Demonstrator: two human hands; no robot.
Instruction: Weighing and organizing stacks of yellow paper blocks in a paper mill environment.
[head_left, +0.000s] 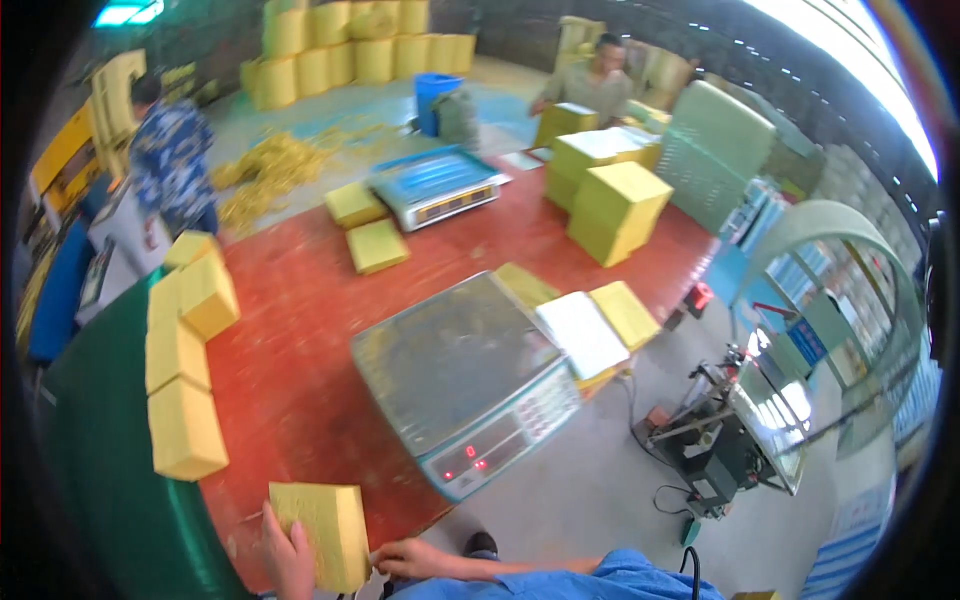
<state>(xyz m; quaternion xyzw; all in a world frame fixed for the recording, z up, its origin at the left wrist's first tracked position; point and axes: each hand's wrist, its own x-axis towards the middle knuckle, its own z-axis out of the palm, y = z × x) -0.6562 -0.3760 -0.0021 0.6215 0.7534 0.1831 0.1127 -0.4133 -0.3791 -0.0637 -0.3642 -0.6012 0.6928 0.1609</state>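
At the near edge of the red table, my left hand point(288, 553) grips the left side of a stack of yellow paper point(325, 530). The stack stands tilted, one broad face toward me. Against its lower right edge is my right hand point(408, 558), with fingers curled and pressed together; whatever may be in them is too small to make out. Just beyond my hands a digital scale point(455, 360) sits on the table with its grey pan bare and red digits lit.
Yellow paper stacks point(187, 425) line the table's left edge beside a green sheet point(110, 470). Farther off are a blue-topped scale point(435, 185) and taller stacks point(620, 210). A metal-framed machine point(720, 440) stands on the right. Two people point(170, 150) work across the room.
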